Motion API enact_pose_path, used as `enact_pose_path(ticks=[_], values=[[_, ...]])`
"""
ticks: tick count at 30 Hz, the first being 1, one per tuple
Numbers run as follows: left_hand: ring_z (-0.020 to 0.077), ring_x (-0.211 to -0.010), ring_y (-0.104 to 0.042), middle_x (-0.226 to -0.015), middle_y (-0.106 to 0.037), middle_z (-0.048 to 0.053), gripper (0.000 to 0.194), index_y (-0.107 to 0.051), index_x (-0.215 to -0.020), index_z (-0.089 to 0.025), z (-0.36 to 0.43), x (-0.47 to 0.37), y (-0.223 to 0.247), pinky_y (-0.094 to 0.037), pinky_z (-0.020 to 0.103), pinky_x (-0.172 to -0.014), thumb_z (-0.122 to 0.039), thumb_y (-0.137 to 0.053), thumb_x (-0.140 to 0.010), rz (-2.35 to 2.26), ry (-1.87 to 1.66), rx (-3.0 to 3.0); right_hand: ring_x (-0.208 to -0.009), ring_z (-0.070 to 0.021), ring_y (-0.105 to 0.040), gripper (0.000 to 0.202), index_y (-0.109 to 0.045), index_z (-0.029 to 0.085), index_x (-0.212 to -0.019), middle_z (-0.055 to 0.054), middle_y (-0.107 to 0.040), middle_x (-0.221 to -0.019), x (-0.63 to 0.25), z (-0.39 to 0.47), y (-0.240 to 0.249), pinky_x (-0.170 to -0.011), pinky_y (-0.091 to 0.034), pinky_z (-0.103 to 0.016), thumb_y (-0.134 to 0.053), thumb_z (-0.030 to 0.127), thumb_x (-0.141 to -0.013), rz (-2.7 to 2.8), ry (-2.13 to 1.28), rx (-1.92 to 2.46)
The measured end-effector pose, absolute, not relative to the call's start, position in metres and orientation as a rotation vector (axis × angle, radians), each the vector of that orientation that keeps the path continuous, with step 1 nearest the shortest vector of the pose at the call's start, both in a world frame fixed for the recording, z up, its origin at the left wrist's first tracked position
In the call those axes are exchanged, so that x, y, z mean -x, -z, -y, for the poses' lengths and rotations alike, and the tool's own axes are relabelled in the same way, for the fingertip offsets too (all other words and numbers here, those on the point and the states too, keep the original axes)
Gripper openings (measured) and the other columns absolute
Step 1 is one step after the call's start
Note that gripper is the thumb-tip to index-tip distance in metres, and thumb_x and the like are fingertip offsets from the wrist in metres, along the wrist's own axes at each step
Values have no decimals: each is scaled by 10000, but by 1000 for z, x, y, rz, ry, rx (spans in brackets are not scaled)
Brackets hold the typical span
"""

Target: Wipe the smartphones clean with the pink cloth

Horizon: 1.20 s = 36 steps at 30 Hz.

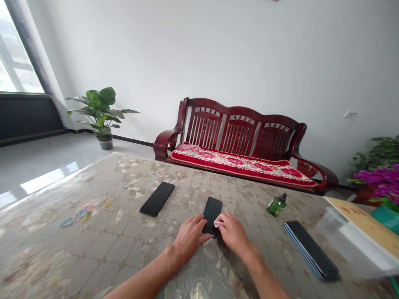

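Observation:
A black smartphone (213,207) lies face up on the table in front of me. My left hand (190,233) rests against its left side and lower edge, fingers and thumb bracketing the corner. In my right hand (232,233) a small pale pink cloth (219,224) is pinched, pressed onto the lower right part of the screen. To the left lies a second black smartphone (157,199), flat and apart from both hands. A green spray bottle (277,204) with a black top stands to the right of my right hand.
Colourful hair ties (81,214) lie at the left on the patterned table (124,249). At the right are a stack of dark phones or cases (311,250) and a clear plastic box (352,249). A red wooden bench (238,137) stands beyond the table's far edge.

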<state>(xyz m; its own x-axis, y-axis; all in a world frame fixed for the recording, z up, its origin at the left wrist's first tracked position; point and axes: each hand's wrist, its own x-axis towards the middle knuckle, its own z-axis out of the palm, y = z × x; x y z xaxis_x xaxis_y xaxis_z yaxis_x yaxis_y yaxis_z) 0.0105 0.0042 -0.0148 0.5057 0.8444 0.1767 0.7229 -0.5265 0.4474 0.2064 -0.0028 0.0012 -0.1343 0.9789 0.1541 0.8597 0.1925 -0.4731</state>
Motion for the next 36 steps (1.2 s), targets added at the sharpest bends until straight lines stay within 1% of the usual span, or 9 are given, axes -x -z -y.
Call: enact_pose_path(ticks=[2,4,8,14,17,23,27,32,36], values=[[265,-1153,-564,-1272,-591,79,363,-613,-1136,-231,1,-17,13,-446,370,-991,-398,-698,-826,-1397,-544,-2441,-757,-149,-593,136,-618,220,-793,7,-656,-802,-215,0,3,-674,-373,-233,-519,275,-869,1879,-500,1707],[307,-1156,-540,-1293,-556,106,525,-582,-1196,-225,7,-25,10,-431,419,-983,-486,-730,-766,-1484,-523,-2455,-713,-161,-585,222,-605,212,-795,4,-653,-752,-225,-12,5,-649,-384,-240,-515,403,-862,1679,-582,1679],[364,-1167,-505,-1330,-518,173,753,-500,-1348,-175,13,-38,4,-397,487,-986,-535,-738,-732,-1594,-438,-2478,-768,-176,-593,251,-557,200,-833,-22,-660,-802,-236,-49,8,-699,-426,-248,-456,428,-851,1563,-593,1636],[343,-1020,-550,-1107,-614,157,568,-568,-1268,-159,9,-47,0,-441,447,-856,-447,-701,-797,-1714,-295,-2526,-824,-173,-612,160,-568,199,-851,-27,-678,-846,-227,-77,9,-699,-399,-240,-475,329,-860,1644,-583,1749],[342,-982,-550,-1074,-622,173,547,-587,-1242,-140,7,-53,2,-442,441,-820,-448,-697,-804,-1743,-249,-2578,-812,-162,-607,144,-585,202,-881,-24,-683,-863,-222,-79,6,-675,-357,-233,-491,311,-885,1713,-563,1826],[374,-1060,-547,-1250,-580,234,663,-527,-1364,-141,6,-59,14,-429,458,-862,-428,-729,-801,-1715,-218,-2659,-876,-154,-611,158,-592,208,-952,-40,-697,-957,-217,-78,-7,-690,-328,-229,-461,296,-943,1809,-498,1943],[379,-1115,-550,-1323,-541,251,648,-483,-1404,-127,6,-49,21,-435,477,-906,-419,-674,-858,-1611,-206,-2743,-884,-172,-621,167,-606,196,-961,-68,-702,-979,-224,-81,-15,-666,-326,-238,-468,285,-931,1824,-468,2032],[342,-1084,-589,-1218,-598,212,426,-535,-1308,-129,3,-29,16,-481,442,-884,-305,-573,-922,-1389,-251,-2814,-807,-188,-643,224,-656,192,-891,-79,-713,-878,-234,-80,-29,-620,-336,-250,-468,312,-916,1843,-461,2120],[261,-907,-665,-1009,-674,110,234,-584,-1138,-172,-5,-14,10,-528,366,-802,-168,-458,-941,-1259,-315,-2826,-795,-222,-662,279,-684,167,-883,-136,-720,-856,-233,-76,-43,-621,-335,-284,-441,300,-919,1863,-408,2163]])
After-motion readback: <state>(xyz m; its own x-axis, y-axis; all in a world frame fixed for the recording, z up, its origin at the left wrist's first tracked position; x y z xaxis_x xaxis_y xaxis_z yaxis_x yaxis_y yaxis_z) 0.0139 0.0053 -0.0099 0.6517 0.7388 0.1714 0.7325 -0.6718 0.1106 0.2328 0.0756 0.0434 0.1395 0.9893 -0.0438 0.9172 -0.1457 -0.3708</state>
